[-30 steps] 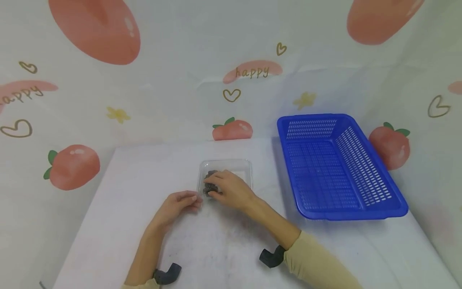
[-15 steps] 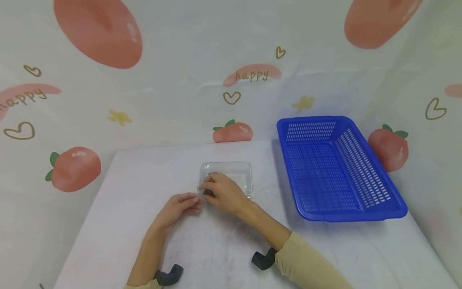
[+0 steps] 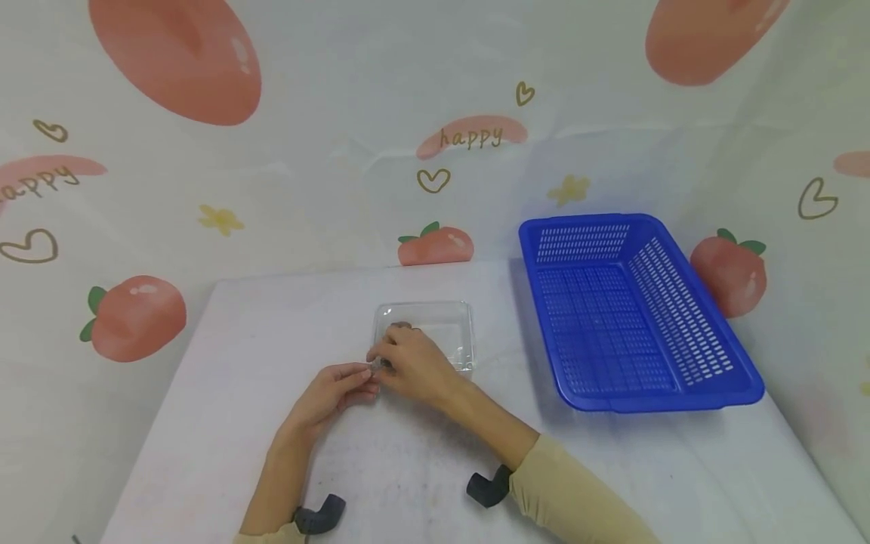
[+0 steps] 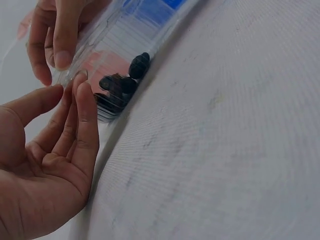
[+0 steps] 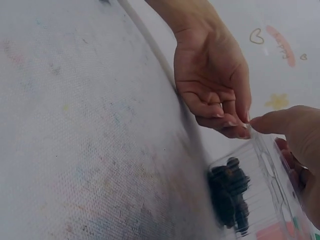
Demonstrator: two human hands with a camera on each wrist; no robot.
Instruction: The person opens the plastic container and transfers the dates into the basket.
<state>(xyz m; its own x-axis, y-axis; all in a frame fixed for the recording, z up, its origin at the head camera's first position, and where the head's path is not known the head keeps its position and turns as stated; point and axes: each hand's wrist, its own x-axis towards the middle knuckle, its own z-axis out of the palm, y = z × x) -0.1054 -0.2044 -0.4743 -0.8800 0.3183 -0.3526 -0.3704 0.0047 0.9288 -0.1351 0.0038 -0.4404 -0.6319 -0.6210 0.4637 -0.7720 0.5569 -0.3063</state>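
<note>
An open clear plastic box (image 3: 457,319) sits mid-table in the head view. Several dark, roundish pieces (image 4: 139,66) lie at its left end; through the ribbed wall their kind cannot be told. My left hand (image 3: 329,394) pinches the box's near left corner between thumb and fingertips. At that same corner is my right hand (image 3: 416,370), its thumb (image 5: 272,121) on the rim and its curled fingers over the inner side, almost touching the left fingertips. The right hand covers most of the pieces in the head view.
To the right stands a large blue perforated basket (image 3: 549,332), its rim above the table. A white cloth (image 3: 285,325) covers the table, and a printed backdrop (image 3: 326,113) rises behind. Each sleeve end carries a black curved piece (image 3: 489,489).
My right hand has slid left, from over the dark pieces to the box's near left corner, meeting the left hand. The left hand and the basket have hardly moved.
</note>
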